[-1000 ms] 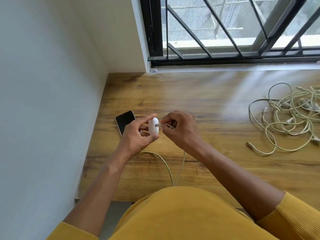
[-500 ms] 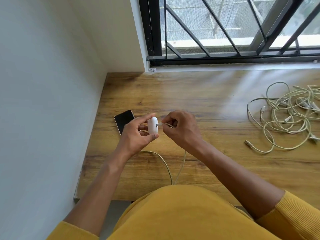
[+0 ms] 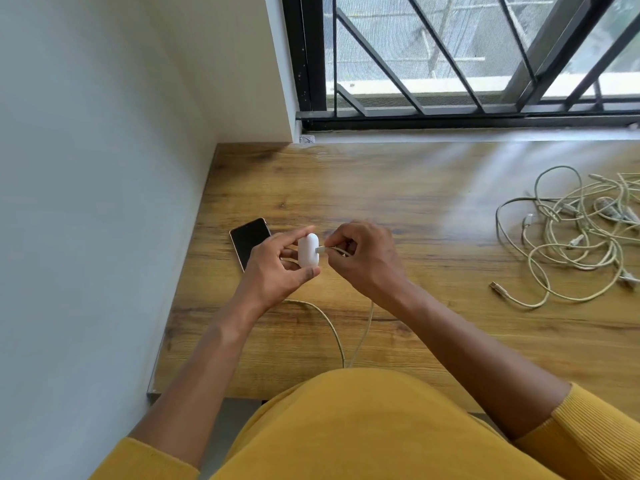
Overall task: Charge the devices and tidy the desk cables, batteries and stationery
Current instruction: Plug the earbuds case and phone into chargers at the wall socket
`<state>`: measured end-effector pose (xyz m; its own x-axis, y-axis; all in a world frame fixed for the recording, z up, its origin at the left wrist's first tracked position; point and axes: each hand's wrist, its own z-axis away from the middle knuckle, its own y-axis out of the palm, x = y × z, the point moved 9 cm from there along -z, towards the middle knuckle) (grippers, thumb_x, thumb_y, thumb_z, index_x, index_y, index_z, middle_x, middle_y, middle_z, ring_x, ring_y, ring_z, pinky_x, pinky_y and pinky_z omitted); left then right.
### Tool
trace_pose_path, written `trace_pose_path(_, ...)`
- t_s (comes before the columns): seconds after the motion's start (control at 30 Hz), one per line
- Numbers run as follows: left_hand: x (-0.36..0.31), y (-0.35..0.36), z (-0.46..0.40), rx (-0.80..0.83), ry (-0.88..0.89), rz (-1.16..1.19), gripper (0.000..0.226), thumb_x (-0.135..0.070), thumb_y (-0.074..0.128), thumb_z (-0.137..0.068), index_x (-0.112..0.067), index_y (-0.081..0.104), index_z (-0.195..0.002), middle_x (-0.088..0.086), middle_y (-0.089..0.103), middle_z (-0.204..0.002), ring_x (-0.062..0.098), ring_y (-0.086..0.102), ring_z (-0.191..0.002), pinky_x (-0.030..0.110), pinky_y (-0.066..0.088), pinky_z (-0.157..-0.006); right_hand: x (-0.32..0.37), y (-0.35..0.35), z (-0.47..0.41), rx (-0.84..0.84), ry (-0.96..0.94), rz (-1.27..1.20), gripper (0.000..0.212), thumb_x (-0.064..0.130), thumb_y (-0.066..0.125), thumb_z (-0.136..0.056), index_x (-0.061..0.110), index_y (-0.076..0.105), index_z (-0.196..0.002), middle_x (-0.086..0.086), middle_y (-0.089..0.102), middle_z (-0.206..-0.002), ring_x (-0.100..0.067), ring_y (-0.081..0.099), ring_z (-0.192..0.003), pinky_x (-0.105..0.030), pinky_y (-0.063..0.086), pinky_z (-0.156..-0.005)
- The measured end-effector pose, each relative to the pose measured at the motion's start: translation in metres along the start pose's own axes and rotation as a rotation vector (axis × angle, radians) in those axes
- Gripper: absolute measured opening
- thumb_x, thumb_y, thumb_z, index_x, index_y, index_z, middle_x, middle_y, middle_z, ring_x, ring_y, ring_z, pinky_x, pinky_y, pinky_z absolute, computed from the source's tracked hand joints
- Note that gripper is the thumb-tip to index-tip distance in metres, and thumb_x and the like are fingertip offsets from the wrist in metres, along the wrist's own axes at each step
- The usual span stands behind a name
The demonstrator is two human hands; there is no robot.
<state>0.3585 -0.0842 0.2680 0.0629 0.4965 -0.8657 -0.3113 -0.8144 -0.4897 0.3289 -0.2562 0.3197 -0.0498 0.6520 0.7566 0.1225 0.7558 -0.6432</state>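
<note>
My left hand (image 3: 277, 268) pinches a small white earbud case (image 3: 308, 250) between thumb and fingers, a little above the wooden desk (image 3: 433, 209). My right hand (image 3: 367, 258) holds the plug end of a pale charging cable (image 3: 332, 327), and the plug's tip touches the case's right side. The cable runs under my right wrist and down over the desk's front edge. A black phone (image 3: 248, 240) lies flat, screen up, just left of my left hand; its near end is hidden by that hand.
A tangle of several pale cables (image 3: 575, 237) lies at the right of the desk, one plug pointing toward me. A grey wall (image 3: 86, 202) borders the desk on the left. A barred window (image 3: 467, 57) stands behind it.
Both hands stay almost where they were. The plug has drawn closer to the case and now meets its side.
</note>
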Motion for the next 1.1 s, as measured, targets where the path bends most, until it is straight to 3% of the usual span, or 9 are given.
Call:
trace_pose_path(0.33, -0.004, 0.001, -0.004, 0.018, -0.017, -0.047, 0.078, -0.017, 0.096, -0.076, -0.039, 0.064, -0.143, -0.008, 0.066, -0.132, 0.008, 0.071, -0.100, 0.023, 0.063, -0.084, -0.006, 0.003, -0.003, 0.016, 0.013, 0.005, 0.003, 0.014, 0.081, -0.084, 0.013, 0.080, -0.085, 0.010, 0.067, -0.075, -0.002, 0.054, -0.066, -0.021, 0.043, -0.062)
trace_pose_path(0.53, -0.003, 0.005, -0.010, 0.048, -0.027, -0.088, 0.078, -0.018, 0.095, -0.076, -0.037, 0.063, -0.144, -0.007, 0.066, -0.133, 0.010, 0.072, -0.098, 0.032, 0.065, -0.085, -0.008, 0.006, -0.005, 0.019, 0.002, 0.046, 0.004, 0.013, 0.080, -0.083, 0.010, 0.077, -0.082, 0.002, 0.070, -0.078, -0.012, 0.060, -0.070, -0.028, 0.047, -0.064)
trace_pose_path(0.67, -0.001, 0.009, -0.016, 0.072, -0.028, -0.188, 0.078, -0.017, 0.094, -0.078, -0.037, 0.062, -0.146, -0.005, 0.064, -0.134, 0.009, 0.069, -0.102, 0.035, 0.064, -0.090, -0.021, 0.014, -0.008, 0.058, 0.040, 0.092, 0.003, 0.015, 0.078, -0.084, 0.017, 0.076, -0.085, 0.016, 0.061, -0.070, -0.001, 0.055, -0.066, -0.017, 0.038, -0.057)
trace_pose_path(0.73, 0.000, 0.011, -0.022, 0.074, -0.026, -0.254, 0.079, -0.017, 0.093, -0.078, -0.039, 0.061, -0.146, -0.003, 0.063, -0.135, 0.012, 0.067, -0.105, 0.037, 0.062, -0.093, -0.032, 0.020, -0.005, 0.086, 0.084, 0.116, 0.005, 0.020, 0.077, -0.086, 0.023, 0.074, -0.090, 0.014, 0.062, -0.070, -0.005, 0.057, -0.066, -0.024, 0.042, -0.058)
trace_pose_path(0.8, 0.000, 0.012, -0.031, 0.079, -0.022, -0.292, 0.079, -0.016, 0.092, -0.077, -0.042, 0.061, -0.146, -0.005, 0.064, -0.131, 0.013, 0.066, -0.108, 0.039, 0.060, -0.096, -0.040, 0.024, -0.002, 0.089, 0.111, 0.116, 0.011, 0.022, 0.074, -0.087, 0.027, 0.073, -0.097, 0.014, 0.064, -0.074, -0.011, 0.060, -0.071, -0.031, 0.047, -0.062)
trace_pose_path(0.97, -0.003, 0.015, -0.055, 0.086, -0.020, -0.419, 0.077, -0.015, 0.086, -0.083, -0.038, 0.058, -0.150, -0.004, 0.063, -0.135, 0.018, 0.058, -0.125, 0.033, 0.048, -0.104, -0.056, 0.028, -0.001, 0.091, 0.189, 0.119, 0.027, 0.010, 0.068, -0.091, 0.025, 0.074, -0.113, 0.007, 0.072, -0.101, -0.015, 0.066, -0.092, -0.031, 0.048, -0.073)
trace_pose_path(1.1, -0.004, 0.020, -0.069, 0.092, -0.016, -0.513, 0.070, -0.008, 0.081, -0.087, -0.034, 0.060, -0.148, -0.001, 0.061, -0.141, 0.022, 0.054, -0.134, 0.035, 0.046, -0.107, -0.064, 0.030, -0.001, 0.092, 0.201, 0.115, 0.037, 0.010, 0.068, -0.091, 0.030, 0.072, -0.121, 0.005, 0.066, -0.121, -0.019, 0.062, -0.108, -0.031, 0.044, -0.083)
